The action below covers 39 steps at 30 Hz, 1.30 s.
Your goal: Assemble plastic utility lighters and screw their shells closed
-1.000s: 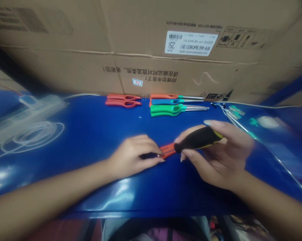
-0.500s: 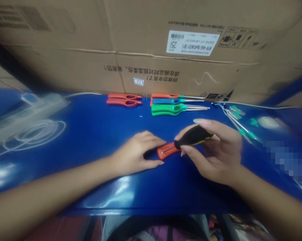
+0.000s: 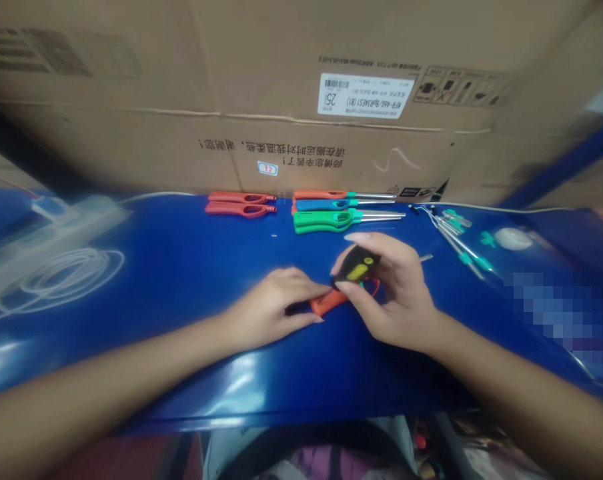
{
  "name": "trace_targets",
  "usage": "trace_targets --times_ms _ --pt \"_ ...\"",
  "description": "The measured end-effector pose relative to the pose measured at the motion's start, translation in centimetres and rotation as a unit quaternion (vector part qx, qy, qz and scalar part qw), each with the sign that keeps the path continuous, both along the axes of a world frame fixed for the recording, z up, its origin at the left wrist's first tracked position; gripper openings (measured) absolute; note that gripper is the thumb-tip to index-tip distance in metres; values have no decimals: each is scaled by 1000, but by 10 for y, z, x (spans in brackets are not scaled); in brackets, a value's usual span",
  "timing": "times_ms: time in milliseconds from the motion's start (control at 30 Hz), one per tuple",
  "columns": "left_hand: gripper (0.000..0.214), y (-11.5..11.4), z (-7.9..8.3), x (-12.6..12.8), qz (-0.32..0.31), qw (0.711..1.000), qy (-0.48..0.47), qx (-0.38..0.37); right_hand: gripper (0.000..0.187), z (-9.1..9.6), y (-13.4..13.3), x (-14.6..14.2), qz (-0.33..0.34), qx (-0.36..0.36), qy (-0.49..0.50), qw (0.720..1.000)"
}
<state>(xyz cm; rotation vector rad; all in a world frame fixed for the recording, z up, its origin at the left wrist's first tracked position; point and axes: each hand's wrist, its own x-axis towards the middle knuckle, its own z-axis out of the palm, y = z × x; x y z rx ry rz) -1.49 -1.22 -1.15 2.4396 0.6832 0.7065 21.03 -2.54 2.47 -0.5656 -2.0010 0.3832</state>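
An orange lighter body [image 3: 327,301] lies on the blue table [image 3: 181,267] near its middle. My left hand [image 3: 271,310] rests on the table with fingers curled round the lighter's left end, pinning it down. My right hand [image 3: 389,293] is wrapped round a black and yellow screwdriver handle [image 3: 357,265], tilted steeply over the lighter. The screwdriver's shaft and tip are hidden by my fingers.
Two red lighter shells [image 3: 239,203] and several orange, blue and green lighters [image 3: 331,210] lie in rows at the table's back edge. Thin metal tubes with teal caps [image 3: 454,233] lie at the right. A coiled white cable [image 3: 66,273] sits at the left. A cardboard box [image 3: 301,93] stands behind.
My right hand has drawn left toward the lighter and tipped the screwdriver from nearly flat to steeply upright. My left hand has stayed on the lighter's end.
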Motion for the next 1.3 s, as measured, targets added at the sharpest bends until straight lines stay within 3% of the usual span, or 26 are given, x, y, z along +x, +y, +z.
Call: trace_targets --times_ms 167,233,333,433,567,633,767,833,900,1033,1067,1200,1300 --pt "23 -3 2 17 -21 1000 14 4 58 7 11 5 -92 129 -18 987" --pt "23 -2 3 24 -13 999 32 15 52 12 14 11 -79 137 -42 987" --pt "23 4 6 38 13 998 62 27 48 18 17 20 -31 86 -70 993" --pt "22 12 9 52 18 997 70 33 46 20 21 28 -45 72 -70 994" --pt "18 19 7 64 21 998 44 39 39 18 31 36 -115 173 -49 977" --pt "20 21 2 66 32 998 25 44 39 18 33 38 -113 206 -45 971" --pt "23 21 -5 65 39 998 8 44 38 24 26 34 -57 89 -46 993" --pt "22 21 -7 65 37 998 7 41 35 27 22 32 -53 64 -45 996" --pt "21 22 -7 65 37 998 10 44 24 30 19 33 -94 117 -52 987" --pt "26 23 -6 65 37 998 26 48 17 34 17 38 -187 268 -85 941" --pt "27 23 -5 65 35 998 27 48 19 36 15 38 -188 264 -94 941" --pt "19 23 -4 66 28 998 30 41 36 39 11 35 -114 114 -120 980" --pt "23 23 -4 65 28 998 31 35 25 35 13 35 -155 123 -87 976"
